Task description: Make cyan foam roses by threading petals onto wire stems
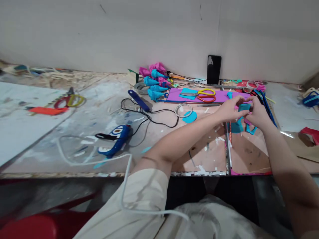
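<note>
My left hand (230, 109) and my right hand (258, 114) meet above the worktable at the right of the head view, fingers closed together on a small teal foam piece (243, 107). More teal scraps (236, 127) lie on the table just below the hands. A purple foam sheet (219, 96) lies right behind them, with yellow and red scissors (205, 94) and a teal rectangle (188, 93) resting on it.
A blue glue gun (116, 139) with a black cord lies left of centre. Pink and teal foam cones (156, 83) are piled at the back. A black phone (213, 69) leans on the wall. A tape ring (183, 110), teal disc (189, 117) and another scissors (68, 100) lie about.
</note>
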`<state>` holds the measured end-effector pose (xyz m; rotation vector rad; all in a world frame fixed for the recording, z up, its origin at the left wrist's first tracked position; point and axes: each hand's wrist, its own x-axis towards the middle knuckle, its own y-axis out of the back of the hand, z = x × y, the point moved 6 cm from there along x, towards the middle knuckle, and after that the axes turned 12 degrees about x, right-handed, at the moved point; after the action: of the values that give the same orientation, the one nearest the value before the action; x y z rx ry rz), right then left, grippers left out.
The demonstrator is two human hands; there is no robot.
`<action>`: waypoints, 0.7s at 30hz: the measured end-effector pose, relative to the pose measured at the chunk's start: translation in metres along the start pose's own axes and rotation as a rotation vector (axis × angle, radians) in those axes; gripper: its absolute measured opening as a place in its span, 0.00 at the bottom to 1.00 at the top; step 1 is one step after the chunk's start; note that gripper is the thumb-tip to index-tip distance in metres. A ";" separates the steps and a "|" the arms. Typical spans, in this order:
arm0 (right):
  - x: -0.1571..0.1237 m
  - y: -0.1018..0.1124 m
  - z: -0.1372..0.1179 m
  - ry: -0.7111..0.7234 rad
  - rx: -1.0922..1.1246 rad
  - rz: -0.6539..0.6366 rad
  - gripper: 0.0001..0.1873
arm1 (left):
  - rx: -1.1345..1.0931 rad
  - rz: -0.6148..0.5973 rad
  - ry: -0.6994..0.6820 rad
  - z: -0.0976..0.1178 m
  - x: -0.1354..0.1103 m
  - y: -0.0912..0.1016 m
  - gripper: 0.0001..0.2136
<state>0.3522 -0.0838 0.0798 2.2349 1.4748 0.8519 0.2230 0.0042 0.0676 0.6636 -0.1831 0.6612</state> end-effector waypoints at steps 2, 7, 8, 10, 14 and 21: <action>-0.002 -0.011 0.002 0.047 -0.036 -0.018 0.28 | 0.042 -0.003 0.007 -0.004 -0.007 -0.001 0.17; -0.010 -0.021 0.014 0.078 0.088 0.072 0.22 | -0.050 0.045 0.124 -0.020 -0.020 -0.001 0.11; -0.012 -0.021 0.017 0.078 0.145 0.094 0.20 | -0.074 0.071 0.144 -0.022 -0.019 0.000 0.10; -0.014 -0.021 0.021 0.054 0.254 0.122 0.14 | -0.108 0.127 0.193 -0.027 -0.017 0.003 0.09; -0.016 -0.027 0.031 -0.071 0.456 0.164 0.14 | -0.202 0.140 0.291 -0.037 -0.017 0.000 0.10; -0.015 -0.032 0.052 -0.222 0.701 0.285 0.19 | 0.049 0.107 0.219 -0.034 -0.020 0.005 0.13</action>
<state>0.3579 -0.0814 0.0173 2.9736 1.5234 0.1252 0.2024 0.0178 0.0364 0.6264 0.0008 0.8382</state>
